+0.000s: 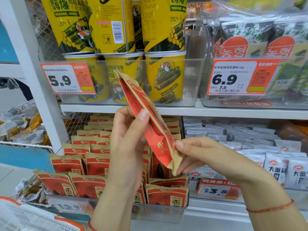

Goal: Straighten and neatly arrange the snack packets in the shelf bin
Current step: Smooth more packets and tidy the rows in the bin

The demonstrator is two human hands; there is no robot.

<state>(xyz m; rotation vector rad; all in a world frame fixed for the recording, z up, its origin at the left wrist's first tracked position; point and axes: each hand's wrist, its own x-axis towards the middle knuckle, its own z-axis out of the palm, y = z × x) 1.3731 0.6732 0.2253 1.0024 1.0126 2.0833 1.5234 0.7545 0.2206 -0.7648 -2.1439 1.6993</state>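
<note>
packet (146, 117) pinched tilted by left hand (128, 140) and right hand (200, 154) above bin (158, 212).

Yellow seaweed-roll cans (164, 77) stand in a clear tub (191, 84) on the upper shelf (216, 111), with more cans stacked on top. An orange price tag (67, 78) reading 5.9 hangs on the tub's front. To the right, seaweed packs (246, 42) fill a second tub behind a tag marked 6.9 (241, 76). On the lower shelf, white gluten packets (275, 169) sit in rows to the right, with a 13.5 tag (217, 190) in front. At far left, clear-wrapped yellow snacks (25, 127) lie in a wire basket beside a white upright (40, 84). A printed paper (25, 217) fills the bottom-left corner
</note>
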